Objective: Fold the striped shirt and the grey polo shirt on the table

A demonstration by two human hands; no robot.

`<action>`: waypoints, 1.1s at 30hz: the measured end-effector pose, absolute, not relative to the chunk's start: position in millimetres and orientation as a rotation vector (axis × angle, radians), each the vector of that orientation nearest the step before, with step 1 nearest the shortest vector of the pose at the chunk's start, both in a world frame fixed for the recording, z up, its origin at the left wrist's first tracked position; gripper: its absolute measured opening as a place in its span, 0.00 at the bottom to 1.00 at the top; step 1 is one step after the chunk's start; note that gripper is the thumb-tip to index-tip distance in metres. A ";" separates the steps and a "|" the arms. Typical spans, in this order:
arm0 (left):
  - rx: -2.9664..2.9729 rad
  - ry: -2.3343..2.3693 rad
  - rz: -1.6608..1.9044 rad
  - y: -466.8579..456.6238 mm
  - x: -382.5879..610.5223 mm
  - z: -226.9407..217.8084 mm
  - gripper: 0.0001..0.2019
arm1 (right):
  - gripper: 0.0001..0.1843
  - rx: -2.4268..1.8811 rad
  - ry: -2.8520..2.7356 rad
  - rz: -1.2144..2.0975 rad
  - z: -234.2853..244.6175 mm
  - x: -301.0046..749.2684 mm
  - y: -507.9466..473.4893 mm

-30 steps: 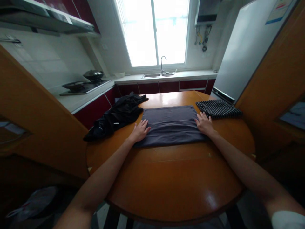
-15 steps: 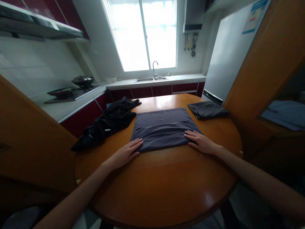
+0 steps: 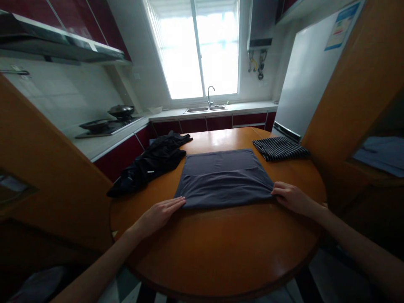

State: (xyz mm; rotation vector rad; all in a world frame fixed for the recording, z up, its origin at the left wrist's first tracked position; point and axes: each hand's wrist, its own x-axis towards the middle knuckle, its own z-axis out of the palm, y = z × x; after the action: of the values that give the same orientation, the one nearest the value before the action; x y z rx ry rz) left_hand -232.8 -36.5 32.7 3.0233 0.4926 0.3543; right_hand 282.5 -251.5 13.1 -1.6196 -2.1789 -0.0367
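A dark grey folded garment [image 3: 221,185] lies on the round wooden table [image 3: 227,252], its near half rippled with soft creases. My left hand [image 3: 159,216] rests at the garment's near left corner, fingers stretched out and close together, the tips on the cloth; its thumb is hidden. At the near right corner, my right hand [image 3: 292,198] has its fingers curled and pinches the edge of the fabric. To the left is a crumpled black garment [image 3: 154,162] with a small white tag. A folded black-and-white striped cloth [image 3: 280,148] sits at the right.
Beyond the table runs a white counter with a sink [image 3: 205,109] and tap under a bright window. A stove [image 3: 109,126] with pans stands at the left, below a range hood. The fridge [image 3: 315,75] is at the right, and wooden panels flank both sides.
My right hand has gone from lying flat on the garment to pinching its near right corner, farther right. My left hand has slid back to the near left corner. The view has shifted slightly.
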 end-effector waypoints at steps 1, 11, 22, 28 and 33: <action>3.012 0.481 0.318 -44.6 -238.8 36.1 0.29 | 0.13 -1.620 -2.189 0.031 15.7 279.3 -261.5; 2.918 0.432 0.293 -80.0 -266.1 47.8 0.24 | 0.13 -1.628 -2.152 0.320 22.1 263.4 -309.5; 2.556 1.015 0.568 20.4 -217.8 34.2 0.31 | 0.13 -1.882 -1.694 0.194 24.3 293.6 -210.5; 2.478 1.377 0.632 115.6 -146.4 2.3 0.33 | 0.21 -2.349 -1.412 -0.040 6.1 308.0 -96.0; 2.450 1.493 0.735 145.5 -117.1 3.0 0.24 | 0.27 -2.476 -1.209 0.000 7.5 307.4 -48.9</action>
State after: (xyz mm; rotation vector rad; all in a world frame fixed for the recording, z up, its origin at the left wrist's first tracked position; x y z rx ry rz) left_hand -117.1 145.5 3.0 2.4498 1.4934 0.7349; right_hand 307.4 -48.9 7.5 -2.4763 -1.2091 0.0000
